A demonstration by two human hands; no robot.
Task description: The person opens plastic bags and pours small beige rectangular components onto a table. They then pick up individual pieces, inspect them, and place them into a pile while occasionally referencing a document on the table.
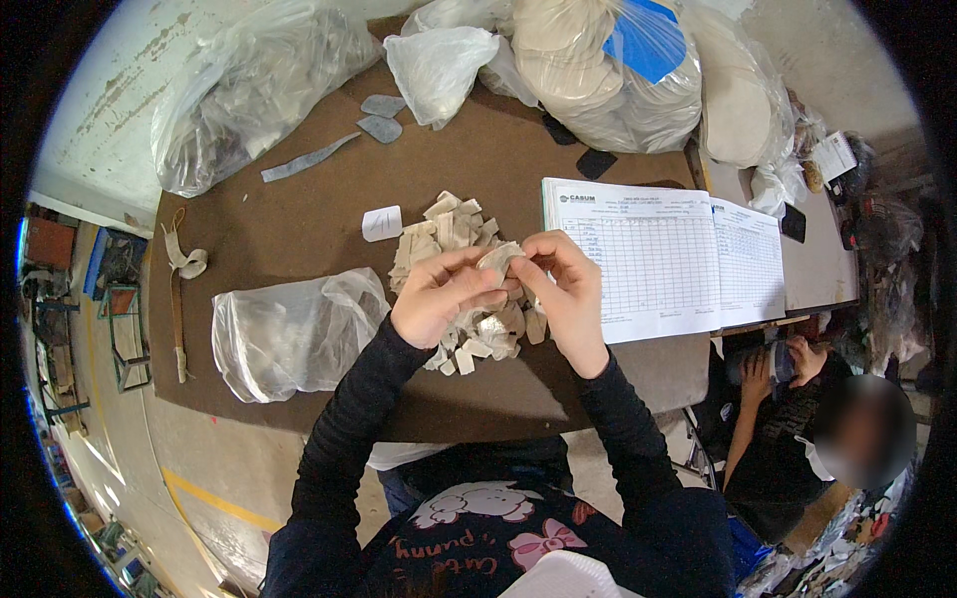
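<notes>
A small beige piece (500, 258), perhaps cut leather or fabric, is pinched between my two hands above the brown table. My left hand (439, 291) grips its left side with thumb and fingers. On its right side, the fingertips of my right hand (566, 284) are closed. Under both hands lies a heap of similar beige pieces (454, 231), partly hidden by them. A small white card with a handwritten mark (382, 223) touches the heap's left edge. Left of my left hand is a clear plastic bag (289, 339), lying flat on the table.
An open book of printed forms (658, 264) lies right of my hands. Plastic bags of pieces (269, 95) line the table's far side, near grey scraps (379, 128). A strap (179, 299) hangs at the left edge. Another person (788, 419) sits at the lower right.
</notes>
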